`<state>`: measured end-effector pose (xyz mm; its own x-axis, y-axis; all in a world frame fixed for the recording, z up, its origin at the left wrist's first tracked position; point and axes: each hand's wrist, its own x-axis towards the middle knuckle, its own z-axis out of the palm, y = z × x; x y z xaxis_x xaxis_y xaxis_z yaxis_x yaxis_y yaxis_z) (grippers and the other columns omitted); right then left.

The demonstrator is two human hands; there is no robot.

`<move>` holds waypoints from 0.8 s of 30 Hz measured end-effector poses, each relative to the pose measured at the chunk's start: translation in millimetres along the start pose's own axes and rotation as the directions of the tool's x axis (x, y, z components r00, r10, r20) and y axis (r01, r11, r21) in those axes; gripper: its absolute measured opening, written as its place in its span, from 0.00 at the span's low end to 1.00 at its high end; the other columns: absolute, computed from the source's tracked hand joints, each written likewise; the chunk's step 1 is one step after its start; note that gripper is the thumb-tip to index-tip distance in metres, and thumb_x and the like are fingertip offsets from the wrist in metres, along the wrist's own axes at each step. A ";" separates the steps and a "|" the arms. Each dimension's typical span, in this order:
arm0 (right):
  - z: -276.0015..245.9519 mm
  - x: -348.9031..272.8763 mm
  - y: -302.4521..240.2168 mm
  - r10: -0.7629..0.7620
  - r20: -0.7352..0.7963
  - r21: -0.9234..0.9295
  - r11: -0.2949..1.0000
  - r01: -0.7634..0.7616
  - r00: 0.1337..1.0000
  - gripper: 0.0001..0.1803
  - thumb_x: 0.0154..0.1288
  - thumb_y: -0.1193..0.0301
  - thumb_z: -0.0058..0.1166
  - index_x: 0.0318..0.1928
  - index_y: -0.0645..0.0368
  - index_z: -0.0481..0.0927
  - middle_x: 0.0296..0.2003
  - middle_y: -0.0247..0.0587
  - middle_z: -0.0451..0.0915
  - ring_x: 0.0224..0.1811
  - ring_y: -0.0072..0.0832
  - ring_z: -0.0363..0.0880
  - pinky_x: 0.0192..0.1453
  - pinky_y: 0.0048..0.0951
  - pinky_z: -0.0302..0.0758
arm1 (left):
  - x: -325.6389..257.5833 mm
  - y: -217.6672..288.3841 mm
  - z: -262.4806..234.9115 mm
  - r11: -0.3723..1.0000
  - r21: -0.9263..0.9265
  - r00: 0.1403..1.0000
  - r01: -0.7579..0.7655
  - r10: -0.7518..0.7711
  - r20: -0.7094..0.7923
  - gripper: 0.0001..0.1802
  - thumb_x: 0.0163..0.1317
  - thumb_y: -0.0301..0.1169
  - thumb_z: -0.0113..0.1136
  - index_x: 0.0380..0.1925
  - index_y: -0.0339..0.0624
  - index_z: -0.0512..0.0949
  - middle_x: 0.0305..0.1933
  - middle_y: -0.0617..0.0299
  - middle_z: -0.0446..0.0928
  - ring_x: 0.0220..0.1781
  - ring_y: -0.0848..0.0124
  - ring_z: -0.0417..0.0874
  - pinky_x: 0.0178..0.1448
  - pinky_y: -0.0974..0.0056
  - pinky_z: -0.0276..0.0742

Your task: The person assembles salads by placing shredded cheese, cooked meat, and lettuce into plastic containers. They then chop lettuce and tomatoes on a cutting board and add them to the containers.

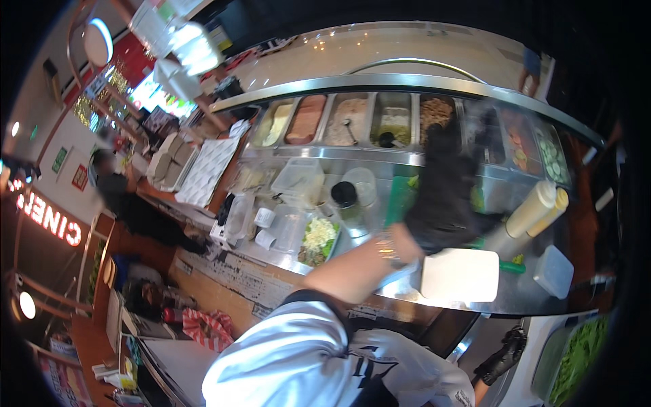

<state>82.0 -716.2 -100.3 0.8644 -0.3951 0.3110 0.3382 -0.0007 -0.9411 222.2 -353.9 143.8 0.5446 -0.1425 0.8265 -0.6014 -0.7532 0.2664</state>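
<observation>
My left hand point(444, 197), in a black glove, stretches over the steel counter toward the row of food pans. Its fingers look extended and the thumb stands apart, though motion smears them. The fingertips overlap the pan of brown pieces point(437, 110); whether they touch it I cannot tell. Part of a green board point(400, 197) shows beside that hand, and a white rectangular tray or lid point(460, 275) lies below it. Low on the right, my right hand point(502, 356), also black-gloved, has curled fingers near a white-edged tub of leafy greens point(580, 359). What it grips is hidden.
A clear box of salad with pale shreds point(319, 234) sits left of my arm, near a dark-lidded jar point(344, 197). Squeeze bottles point(532, 209) stand at right. A metal rail point(380, 81) edges the far side. Another person point(125, 190) stands at far left.
</observation>
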 end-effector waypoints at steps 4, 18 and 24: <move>103.6 33.2 -58.5 -0.132 -0.155 -0.079 0.989 0.121 0.979 0.20 0.73 0.69 0.44 0.61 0.65 0.69 0.60 0.50 0.74 0.59 0.38 0.75 0.66 0.38 0.69 | -112.8 -103.5 -182.1 0.809 0.392 0.894 0.439 -0.435 -0.104 0.64 0.38 0.50 0.78 0.72 0.34 0.52 0.64 0.39 0.68 0.64 0.43 0.70 0.67 0.47 0.67; 512.8 -120.5 15.0 0.032 0.948 -0.197 0.841 0.505 0.317 0.23 0.55 0.86 0.49 0.53 0.59 0.79 0.46 0.52 0.80 0.47 0.46 0.81 0.53 0.36 0.77 | -353.8 -115.8 -158.1 0.367 0.399 0.439 0.840 -0.892 -0.103 0.67 0.41 0.56 0.75 0.74 0.43 0.45 0.67 0.29 0.57 0.70 0.37 0.59 0.64 0.38 0.60; 535.8 -81.1 -42.4 -0.442 0.856 0.021 0.547 0.837 0.267 0.16 0.58 0.80 0.51 0.47 0.56 0.81 0.42 0.50 0.80 0.44 0.47 0.80 0.48 0.41 0.77 | -338.4 -118.9 -137.8 0.236 0.425 0.315 0.874 -0.941 -0.124 0.68 0.41 0.55 0.75 0.75 0.45 0.43 0.70 0.30 0.52 0.71 0.38 0.56 0.67 0.37 0.55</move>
<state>196.9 -191.9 -14.3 0.4001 0.6814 0.6128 0.9163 -0.3116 -0.2517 28.9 -127.6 -99.3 0.6646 0.7438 0.0709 0.5827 -0.5753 0.5740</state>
